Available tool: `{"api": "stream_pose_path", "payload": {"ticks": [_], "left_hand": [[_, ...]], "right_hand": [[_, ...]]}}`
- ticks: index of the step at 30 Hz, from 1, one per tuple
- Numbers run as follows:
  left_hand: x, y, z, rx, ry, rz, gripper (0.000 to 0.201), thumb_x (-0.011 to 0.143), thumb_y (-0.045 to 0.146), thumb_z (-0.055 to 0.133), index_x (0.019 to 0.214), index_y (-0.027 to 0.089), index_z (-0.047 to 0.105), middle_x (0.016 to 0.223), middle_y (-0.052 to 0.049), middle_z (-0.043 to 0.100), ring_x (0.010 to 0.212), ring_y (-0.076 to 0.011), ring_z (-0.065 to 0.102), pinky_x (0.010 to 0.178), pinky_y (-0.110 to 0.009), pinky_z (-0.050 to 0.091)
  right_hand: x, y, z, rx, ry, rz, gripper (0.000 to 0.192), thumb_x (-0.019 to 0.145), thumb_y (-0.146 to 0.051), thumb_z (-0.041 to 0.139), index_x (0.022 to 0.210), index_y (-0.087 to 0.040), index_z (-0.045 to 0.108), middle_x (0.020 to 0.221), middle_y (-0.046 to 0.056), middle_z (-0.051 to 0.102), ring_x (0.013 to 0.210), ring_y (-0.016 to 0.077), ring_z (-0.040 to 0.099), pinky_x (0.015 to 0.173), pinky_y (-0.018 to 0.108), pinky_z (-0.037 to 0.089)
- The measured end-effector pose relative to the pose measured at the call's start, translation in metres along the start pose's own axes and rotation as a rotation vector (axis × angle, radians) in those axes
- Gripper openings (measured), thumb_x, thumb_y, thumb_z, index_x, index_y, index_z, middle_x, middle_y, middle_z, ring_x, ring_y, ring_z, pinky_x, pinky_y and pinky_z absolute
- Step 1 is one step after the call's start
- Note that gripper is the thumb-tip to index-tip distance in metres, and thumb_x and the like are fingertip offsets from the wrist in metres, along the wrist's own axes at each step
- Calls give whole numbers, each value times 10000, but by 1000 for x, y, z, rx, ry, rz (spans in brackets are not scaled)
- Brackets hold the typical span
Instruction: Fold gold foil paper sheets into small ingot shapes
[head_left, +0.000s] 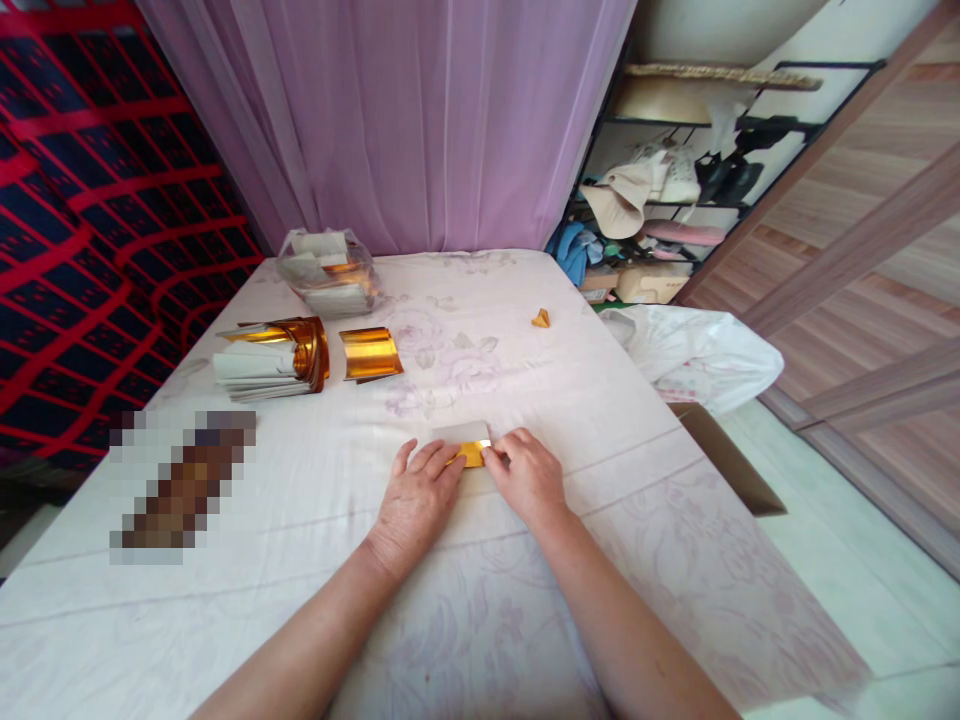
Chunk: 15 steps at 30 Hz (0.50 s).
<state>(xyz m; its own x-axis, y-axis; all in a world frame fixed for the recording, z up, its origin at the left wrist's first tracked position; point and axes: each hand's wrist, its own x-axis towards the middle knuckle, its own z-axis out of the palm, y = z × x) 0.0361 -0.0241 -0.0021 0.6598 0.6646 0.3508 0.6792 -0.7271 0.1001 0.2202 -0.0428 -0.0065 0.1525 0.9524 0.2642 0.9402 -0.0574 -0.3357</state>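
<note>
1. Paper stack [262,365] lies far to my left on the table [675,560], with curled gold foil at its right end. The sheets are loose, so I think they can slide and fan out if the cloth under them is pulled.
2. Gold sheet [370,353] rests alone just right of this stack, bent upward like a small arch. It looks light, and I judge that moving air could shift it.
3. Clear bag [327,272] stands behind them, close to the purple curtain [397,120], and holds more sheets.
4. My left hand [418,495] lies flat on the cloth, fingers together, and its fingertips press on the left part of the small gold paper [471,454].
5. This gold paper is in the middle of the table, between my two hands, with its pale reverse side turned up behind the shiny edge.
6. My right hand [527,472] pinches the right edge of the paper with thumb and fingers closed narrow. If the pressing is not even, I think the crease may go crooked or the thin foil may tear.
7. One folded gold piece [541,318] sits apart, further right and back.
8. White plastic bag [694,352] hangs at the right table edge.
9. I can read no brand, label or writing anywhere.
</note>
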Motion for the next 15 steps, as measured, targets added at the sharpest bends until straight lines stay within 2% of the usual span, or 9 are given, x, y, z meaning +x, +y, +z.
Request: {"api": "stream_pose_path", "payload": {"ticks": [3, 7, 15], "left_hand": [[-5, 9, 5, -4, -31, 54, 318, 941, 226, 496, 1236, 173, 603, 1264, -80, 659, 1203, -244, 568, 1075, -473, 372], [-10, 16, 9, 16, -60, 61, 370, 950, 303, 478, 1275, 157, 580, 1303, -109, 634, 1245, -262, 546, 1079, -462, 390], [-13, 15, 13, -13, -88, 42, 432, 956, 351, 463, 1331, 148, 534, 1341, -132, 604, 1274, -270, 531, 1060, -443, 430]], "right_hand": [[0, 0, 0, 1, -9, 8, 200, 875, -293, 603, 695, -214, 636, 799, 14, 636, 749, 136, 586, 648, 243, 349], [0, 0, 0, -3, -11, 18, 210, 877, -296, 595, 689, -213, 634, 800, 17, 636, 740, 133, 575, 640, 241, 340], [-1, -1, 0, -4, 6, 9, 204, 867, -286, 601, 677, -215, 623, 787, 12, 632, 728, 130, 570, 637, 243, 338]]}}
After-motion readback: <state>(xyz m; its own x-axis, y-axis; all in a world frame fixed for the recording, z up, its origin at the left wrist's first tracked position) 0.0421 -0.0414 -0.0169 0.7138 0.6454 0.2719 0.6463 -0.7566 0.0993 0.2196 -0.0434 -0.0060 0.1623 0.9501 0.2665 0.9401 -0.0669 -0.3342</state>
